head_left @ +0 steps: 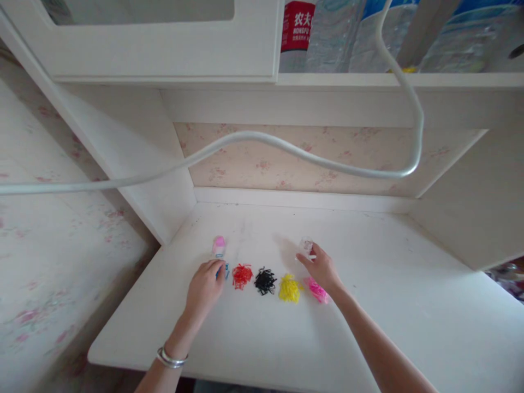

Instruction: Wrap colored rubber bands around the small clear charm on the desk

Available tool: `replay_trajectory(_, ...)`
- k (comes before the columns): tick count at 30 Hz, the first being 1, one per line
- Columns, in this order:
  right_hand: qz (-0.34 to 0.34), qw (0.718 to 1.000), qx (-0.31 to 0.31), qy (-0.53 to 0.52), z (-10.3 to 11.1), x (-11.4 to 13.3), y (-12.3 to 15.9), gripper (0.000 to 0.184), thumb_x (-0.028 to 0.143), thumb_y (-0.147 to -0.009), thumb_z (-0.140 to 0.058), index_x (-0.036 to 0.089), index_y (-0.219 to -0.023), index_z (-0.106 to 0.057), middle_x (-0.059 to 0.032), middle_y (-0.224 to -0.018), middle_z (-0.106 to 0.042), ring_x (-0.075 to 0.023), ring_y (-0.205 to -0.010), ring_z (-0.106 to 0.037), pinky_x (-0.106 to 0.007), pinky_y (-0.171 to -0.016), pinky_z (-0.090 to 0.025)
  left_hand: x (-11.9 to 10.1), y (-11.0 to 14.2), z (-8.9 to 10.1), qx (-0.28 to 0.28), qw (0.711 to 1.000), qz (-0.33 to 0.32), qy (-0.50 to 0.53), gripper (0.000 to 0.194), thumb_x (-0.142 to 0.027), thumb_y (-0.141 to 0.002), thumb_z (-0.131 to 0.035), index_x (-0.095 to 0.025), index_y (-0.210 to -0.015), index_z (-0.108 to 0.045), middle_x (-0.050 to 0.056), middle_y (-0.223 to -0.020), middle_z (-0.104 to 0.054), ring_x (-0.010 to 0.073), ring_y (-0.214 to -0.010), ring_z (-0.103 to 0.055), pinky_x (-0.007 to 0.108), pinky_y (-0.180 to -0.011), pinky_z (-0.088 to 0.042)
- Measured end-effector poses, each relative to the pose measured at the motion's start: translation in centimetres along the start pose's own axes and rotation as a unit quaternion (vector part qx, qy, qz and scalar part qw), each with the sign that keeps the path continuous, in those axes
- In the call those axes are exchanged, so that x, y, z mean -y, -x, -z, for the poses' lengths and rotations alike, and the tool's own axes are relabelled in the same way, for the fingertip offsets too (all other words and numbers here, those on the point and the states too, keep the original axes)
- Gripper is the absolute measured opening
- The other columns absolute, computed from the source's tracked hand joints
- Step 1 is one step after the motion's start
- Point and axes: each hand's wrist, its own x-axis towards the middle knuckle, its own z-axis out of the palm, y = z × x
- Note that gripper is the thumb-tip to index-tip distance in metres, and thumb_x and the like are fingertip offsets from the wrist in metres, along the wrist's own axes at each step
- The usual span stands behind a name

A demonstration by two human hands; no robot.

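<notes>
On a smooth white desk (262,349) below a shelf (368,81) and floral wallpaper, the right hand (323,268) pinches a small clear container (305,245); the left (207,286) covers blue bands (226,270), grip unclear, beside thin, tangled red bands (242,276).

Soft, dim light; stretched, slightly blurred edges

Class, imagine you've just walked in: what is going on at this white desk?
A person's left hand is at a small pile of thin blue pieces, partly hiding it. The right hand holds a small clear plastic container above the desk. Loose red, black, yellow and bright pink piles lie in a row, and a small clear container with a pink top is beyond the left hand.
</notes>
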Motion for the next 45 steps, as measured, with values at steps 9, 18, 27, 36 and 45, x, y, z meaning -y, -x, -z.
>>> replay_trajectory(9, -0.014, 1.0, 0.02, -0.012, -0.1, 0.0, 0.8, 0.059, 0.053, -0.071, -0.063, 0.023, -0.12, -0.05, -0.0071, -0.104, -0.065, -0.0222, -0.092, -0.061, -0.032, -0.072, -0.046, 3.2, -2.0, -2.1, 0.086, 0.992, 0.028, -0.09, 0.033, -0.022, -0.091, -0.037, -0.016, -0.114, -0.06, 0.008, -0.112, -0.066, 0.019, -0.106, -0.056, 0.032, -0.095, -0.041)
replay_trajectory(18, -0.075, 0.982, -0.076, -0.154, 2.2, -2.6, 4.7, 0.049, 0.056, -0.077, -0.055, 0.023, -0.114, -0.053, -0.006, -0.103, -0.064, -0.0176, -0.084, -0.063, -0.03, -0.071, -0.052, 2.1, -1.9, -1.9, 0.101, 0.986, 0.018, -0.129, 0.034, -0.035, -0.093, -0.037, -0.023, -0.117, -0.057, 0.006, -0.119, -0.061, 0.0224, -0.109, -0.053, 0.036, -0.088, -0.041)
replay_trajectory(27, -0.084, 0.994, -0.054, -0.052, 2.8, -7.1, 10.6, 0.042, 0.056, -0.08, -0.049, 0.022, -0.101, -0.063, -0.0041, -0.091, -0.065, -0.014, -0.066, -0.06, -0.026, -0.062, -0.049, 2.0, -0.9, -1.2, 0.09, 0.989, -0.035, -0.11, 0.027, -0.038, -0.085, -0.05, -0.026, -0.104, -0.065, 0.005, -0.106, -0.063, 0.0223, -0.1, -0.057, 0.035, -0.085, -0.044)
replay_trajectory(36, 0.002, 0.999, -0.024, 0.046, 1.4, -5.1, 11.2, 0.041, 0.05, -0.088, -0.039, 0.025, -0.106, -0.066, -0.0062, -0.101, -0.064, -0.0145, -0.067, -0.06, -0.026, -0.066, -0.047, 2.4, 0.1, -1.4, 0.059, 0.99, -0.079, -0.102, 0.026, -0.033, -0.087, -0.046, -0.023, -0.1, -0.066, 0.006, -0.1, -0.065, 0.0217, -0.091, -0.06, 0.036, -0.087, -0.046)
replay_trajectory(45, 0.012, 0.996, -0.045, 0.07, 1.7, -4.7, 11.1, 0.038, 0.048, -0.088, -0.041, 0.026, -0.11, -0.065, -0.0046, -0.097, -0.064, -0.0142, -0.069, -0.061, -0.025, -0.064, -0.047, 1.4, 1.1, -1.3, 0.009, 0.992, -0.05, -0.115, 0.027, -0.036, -0.089, -0.046, -0.022, -0.106, -0.063, 0.007, -0.11, -0.064, 0.0234, -0.1, -0.059, 0.037, -0.086, -0.046)
